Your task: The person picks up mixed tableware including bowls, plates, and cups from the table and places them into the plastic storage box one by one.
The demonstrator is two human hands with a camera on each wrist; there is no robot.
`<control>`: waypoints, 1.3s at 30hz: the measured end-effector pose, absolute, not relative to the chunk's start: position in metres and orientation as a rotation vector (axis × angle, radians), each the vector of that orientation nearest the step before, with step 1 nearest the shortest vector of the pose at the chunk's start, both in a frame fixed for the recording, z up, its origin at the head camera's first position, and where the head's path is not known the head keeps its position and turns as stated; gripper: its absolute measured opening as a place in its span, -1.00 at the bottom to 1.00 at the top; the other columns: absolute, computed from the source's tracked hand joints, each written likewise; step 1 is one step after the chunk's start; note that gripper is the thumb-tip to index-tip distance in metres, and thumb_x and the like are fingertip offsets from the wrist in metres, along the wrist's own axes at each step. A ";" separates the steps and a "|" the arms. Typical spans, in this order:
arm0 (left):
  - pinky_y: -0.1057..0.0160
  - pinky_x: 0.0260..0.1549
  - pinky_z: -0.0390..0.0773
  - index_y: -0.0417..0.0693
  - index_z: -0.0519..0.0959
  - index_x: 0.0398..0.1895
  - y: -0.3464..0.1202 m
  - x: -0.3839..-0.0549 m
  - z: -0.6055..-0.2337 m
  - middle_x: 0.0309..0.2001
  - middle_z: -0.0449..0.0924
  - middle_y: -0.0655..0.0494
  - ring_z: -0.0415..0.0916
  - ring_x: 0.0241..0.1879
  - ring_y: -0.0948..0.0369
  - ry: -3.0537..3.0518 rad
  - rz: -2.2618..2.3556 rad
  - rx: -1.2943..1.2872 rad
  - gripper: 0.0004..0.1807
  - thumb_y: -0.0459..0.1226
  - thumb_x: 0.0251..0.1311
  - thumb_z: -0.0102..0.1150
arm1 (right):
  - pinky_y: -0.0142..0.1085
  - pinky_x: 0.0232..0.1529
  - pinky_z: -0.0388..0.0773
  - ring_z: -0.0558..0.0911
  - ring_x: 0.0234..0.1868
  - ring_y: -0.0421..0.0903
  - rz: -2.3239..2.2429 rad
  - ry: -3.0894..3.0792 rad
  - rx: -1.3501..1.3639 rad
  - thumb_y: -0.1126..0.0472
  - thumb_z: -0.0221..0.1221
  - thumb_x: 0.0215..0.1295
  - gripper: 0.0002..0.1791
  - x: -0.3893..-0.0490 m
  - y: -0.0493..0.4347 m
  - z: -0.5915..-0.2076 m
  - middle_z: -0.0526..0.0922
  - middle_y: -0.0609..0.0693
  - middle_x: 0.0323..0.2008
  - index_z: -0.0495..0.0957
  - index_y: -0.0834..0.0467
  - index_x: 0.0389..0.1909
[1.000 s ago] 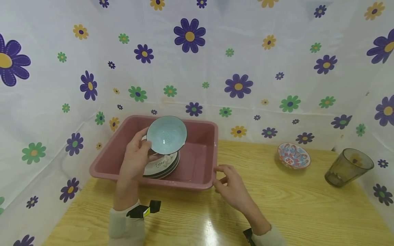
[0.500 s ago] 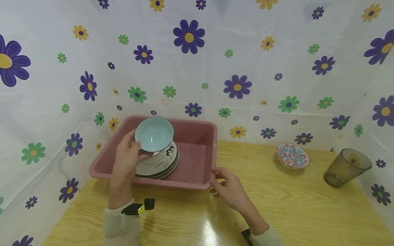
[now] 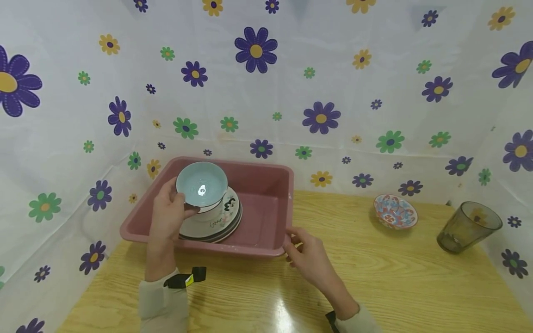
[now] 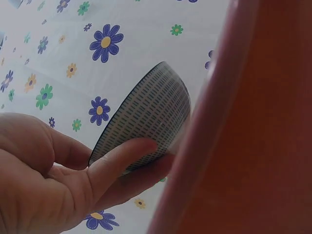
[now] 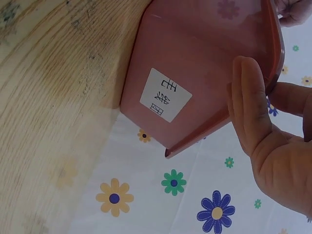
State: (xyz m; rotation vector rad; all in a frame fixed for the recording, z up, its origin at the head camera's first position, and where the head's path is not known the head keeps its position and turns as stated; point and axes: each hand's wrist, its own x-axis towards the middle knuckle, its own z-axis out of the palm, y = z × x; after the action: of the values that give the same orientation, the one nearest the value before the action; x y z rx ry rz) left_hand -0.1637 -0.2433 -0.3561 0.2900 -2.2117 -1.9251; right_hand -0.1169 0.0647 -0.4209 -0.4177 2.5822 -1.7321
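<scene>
My left hand holds a light blue bowl at its near left side. In the left wrist view, the bowl's pale outside has rows of dark dashes, and fingers grip its lower part. The bowl tilts over the left half of a pink plastic basin. Below it, a mostly hidden white bowl sits on a stack of plates, the top one floral. My right hand grips the basin's rim at the front right corner, fingers along the outer wall.
On the wooden table to the right stand a small red-and-blue patterned bowl and a smoky glass. A flowered sheet walls off the back and sides. The basin's end bears a white label.
My left hand has moved left and slightly down with the blue bowl, uncovering more of the plates. My right hand has shifted slightly left and closed onto the basin's corner.
</scene>
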 end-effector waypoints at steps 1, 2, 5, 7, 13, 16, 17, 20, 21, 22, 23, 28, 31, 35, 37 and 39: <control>0.07 -0.04 0.60 -0.12 0.00 0.57 -0.244 -0.164 -0.356 0.53 0.03 -0.15 0.26 0.36 -0.12 -2.213 -1.922 0.298 -0.42 -0.36 0.50 -0.39 | -0.37 -0.55 0.63 0.68 -0.49 0.04 -1.718 2.603 -0.431 0.33 0.15 0.41 -0.64 -0.117 0.064 -0.421 0.65 0.14 -0.34 0.52 0.31 0.18; 0.07 -0.04 0.60 -0.13 -0.01 0.57 -0.244 -0.165 -0.357 0.54 0.03 -0.16 0.26 0.36 -0.12 -2.216 -1.917 0.304 -0.42 -0.37 0.50 -0.40 | -0.38 -0.56 0.62 0.67 -0.51 -0.01 -1.710 2.618 -0.436 0.32 0.14 0.41 -0.64 -0.117 0.064 -0.420 0.65 0.12 -0.37 0.52 0.31 0.18; 0.07 -0.04 0.61 -0.15 -0.02 0.56 -0.245 -0.168 -0.360 0.53 0.01 -0.19 0.25 0.35 -0.13 -2.224 -1.910 0.322 -0.41 -0.38 0.49 -0.41 | -0.39 -0.59 0.59 0.63 -0.57 -0.15 -1.682 2.654 -0.455 0.32 0.14 0.41 -0.65 -0.116 0.063 -0.420 0.65 0.08 -0.41 0.52 0.31 0.17; 0.09 -0.05 0.61 -0.18 -0.02 0.56 -0.245 -0.169 -0.362 0.53 0.00 -0.21 0.25 0.36 -0.14 -2.229 -1.904 0.331 -0.41 -0.39 0.49 -0.41 | -0.40 -0.60 0.58 0.61 -0.58 -0.21 -1.666 2.666 -0.466 0.32 0.14 0.41 -0.64 -0.116 0.063 -0.420 0.65 0.08 -0.41 0.52 0.32 0.18; 0.16 -0.11 0.64 -0.24 -0.04 0.56 -0.246 -0.174 -0.368 0.51 0.00 -0.30 0.22 0.36 -0.17 -2.241 -1.889 0.339 -0.40 -0.42 0.47 -0.39 | -0.40 -0.60 0.58 0.61 -0.58 -0.22 -1.649 2.676 -0.473 0.31 0.14 0.41 -0.63 -0.116 0.063 -0.421 0.66 0.09 -0.41 0.51 0.34 0.18; 0.16 -0.10 0.64 -0.23 -0.06 0.56 -0.246 -0.175 -0.370 0.51 -0.02 -0.31 0.22 0.35 -0.19 -2.243 -1.886 0.343 -0.40 -0.42 0.47 -0.39 | -0.40 -0.60 0.58 0.61 -0.58 -0.21 -1.645 2.683 -0.475 0.31 0.13 0.41 -0.64 -0.116 0.063 -0.421 0.66 0.10 -0.41 0.51 0.34 0.18; 0.15 -0.09 0.63 -0.22 -0.07 0.57 -0.246 -0.175 -0.370 0.52 -0.03 -0.30 0.22 0.35 -0.19 -2.245 -1.886 0.348 -0.39 -0.42 0.47 -0.39 | -0.40 -0.61 0.58 0.62 -0.58 -0.21 -1.642 2.687 -0.477 0.32 0.13 0.41 -0.64 -0.116 0.063 -0.420 0.66 0.10 -0.41 0.51 0.34 0.18; 0.10 -0.06 0.61 -0.22 -0.07 0.57 -0.247 -0.176 -0.372 0.53 -0.05 -0.30 0.23 0.35 -0.19 -2.244 -1.872 0.358 -0.39 -0.42 0.47 -0.38 | -0.40 -0.61 0.57 0.61 -0.58 -0.21 -1.628 2.697 -0.481 0.32 0.13 0.41 -0.64 -0.116 0.063 -0.420 0.66 0.10 -0.40 0.51 0.35 0.18; 0.08 -0.05 0.61 -0.22 -0.07 0.57 -0.247 -0.176 -0.372 0.52 -0.04 -0.30 0.23 0.34 -0.19 -2.245 -1.864 0.361 -0.39 -0.42 0.47 -0.38 | -0.40 -0.61 0.57 0.61 -0.58 -0.21 -1.625 2.698 -0.484 0.32 0.13 0.41 -0.64 -0.116 0.063 -0.420 0.66 0.10 -0.40 0.51 0.35 0.18; 0.07 -0.05 0.60 -0.23 -0.06 0.57 -0.247 -0.176 -0.373 0.52 -0.04 -0.30 0.23 0.34 -0.19 -2.246 -1.857 0.365 -0.39 -0.42 0.46 -0.37 | -0.40 -0.62 0.56 0.61 -0.58 -0.22 -1.620 2.700 -0.486 0.33 0.13 0.41 -0.64 -0.116 0.063 -0.419 0.66 0.10 -0.40 0.51 0.36 0.18; 0.06 -0.05 0.60 -0.23 -0.06 0.56 -0.247 -0.176 -0.373 0.52 -0.04 -0.31 0.24 0.34 -0.19 -2.248 -1.848 0.371 -0.39 -0.42 0.46 -0.37 | -0.40 -0.63 0.56 0.60 -0.58 -0.22 -1.618 2.698 -0.487 0.33 0.13 0.41 -0.63 -0.116 0.063 -0.419 0.66 0.11 -0.40 0.51 0.36 0.18; 0.03 -0.02 0.59 -0.21 -0.04 0.56 -0.247 -0.176 -0.375 0.50 -0.01 -0.34 0.28 0.31 -0.21 -2.276 -1.803 0.398 -0.39 -0.39 0.47 -0.36 | -0.40 -0.64 0.55 0.59 -0.58 -0.23 -1.608 2.697 -0.498 0.32 0.13 0.41 -0.63 -0.116 0.063 -0.419 0.67 0.13 -0.39 0.51 0.35 0.18; 0.01 0.00 0.58 -0.19 -0.03 0.57 -0.247 -0.176 -0.375 0.48 0.05 -0.35 0.33 0.27 -0.20 -2.316 -1.750 0.431 -0.40 -0.36 0.48 -0.35 | -0.41 -0.64 0.54 0.59 -0.58 -0.23 -1.598 2.695 -0.507 0.31 0.12 0.42 -0.63 -0.117 0.063 -0.419 0.67 0.12 -0.39 0.51 0.34 0.19; -0.01 0.01 0.59 -0.17 0.02 0.56 -0.247 -0.175 -0.376 0.45 0.13 -0.37 0.37 0.25 -0.19 -2.366 -1.666 0.463 -0.41 -0.32 0.49 -0.33 | -0.41 -0.65 0.53 0.59 -0.58 -0.23 -1.591 2.688 -0.513 0.29 0.12 0.43 -0.62 -0.117 0.064 -0.418 0.67 0.12 -0.39 0.50 0.34 0.20; -0.02 0.00 0.60 -0.18 0.05 0.55 -0.248 -0.176 -0.377 0.43 0.16 -0.38 0.39 0.25 -0.20 -2.379 -1.628 0.462 -0.41 -0.31 0.49 -0.32 | -0.41 -0.65 0.53 0.59 -0.58 -0.24 -1.589 2.688 -0.515 0.30 0.12 0.43 -0.62 -0.117 0.065 -0.418 0.67 0.11 -0.39 0.50 0.33 0.20; -0.05 0.00 0.59 -0.19 0.08 0.54 -0.248 -0.176 -0.378 0.42 0.18 -0.38 0.39 0.24 -0.21 -2.392 -1.586 0.458 -0.42 -0.30 0.48 -0.31 | -0.41 -0.64 0.54 0.59 -0.57 -0.25 -1.587 2.686 -0.516 0.30 0.12 0.43 -0.62 -0.117 0.065 -0.418 0.67 0.10 -0.38 0.50 0.33 0.20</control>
State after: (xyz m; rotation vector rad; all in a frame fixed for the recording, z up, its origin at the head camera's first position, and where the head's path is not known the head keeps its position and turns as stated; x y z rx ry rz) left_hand -0.1757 -0.2481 -0.3778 0.4579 -2.3917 -1.5859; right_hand -0.1170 0.0651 -0.4182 -0.5164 2.6859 -1.5874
